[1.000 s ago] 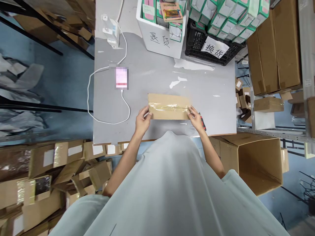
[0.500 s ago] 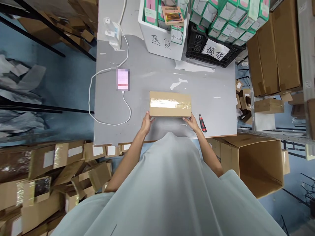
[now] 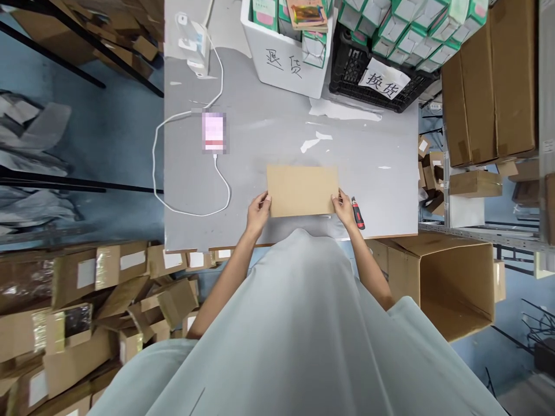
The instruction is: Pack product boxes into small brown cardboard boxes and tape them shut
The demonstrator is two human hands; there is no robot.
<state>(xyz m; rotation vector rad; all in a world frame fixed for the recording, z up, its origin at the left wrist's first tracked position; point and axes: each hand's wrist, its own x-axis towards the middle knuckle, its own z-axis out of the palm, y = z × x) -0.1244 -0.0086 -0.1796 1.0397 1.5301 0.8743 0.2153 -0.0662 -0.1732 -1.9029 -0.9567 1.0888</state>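
A small cardboard box [image 3: 302, 191] shows a plain brown side with no tape on it, over the front part of the grey table [image 3: 243, 138]. My left hand [image 3: 259, 214] grips its left end, thumb on the near face. At the opposite end my right hand [image 3: 342, 208] holds it in the same way. Both hands are closed on the box, their fingertips partly hidden behind it. Just right of my right hand lies a red and black box cutter [image 3: 358, 214].
Behind are a white bin [image 3: 286, 69] and a black crate [image 3: 347, 69], both holding green and white cartons. A phone with a blurred screen [image 3: 214, 132] lies on the left, its white cable [image 3: 155, 167] looping over the table edge. A large open carton [image 3: 403, 277] stands front right.
The box has been turned in my hands: its taped face pointed up before, and now a plain side does. My grip has shifted higher on its ends.
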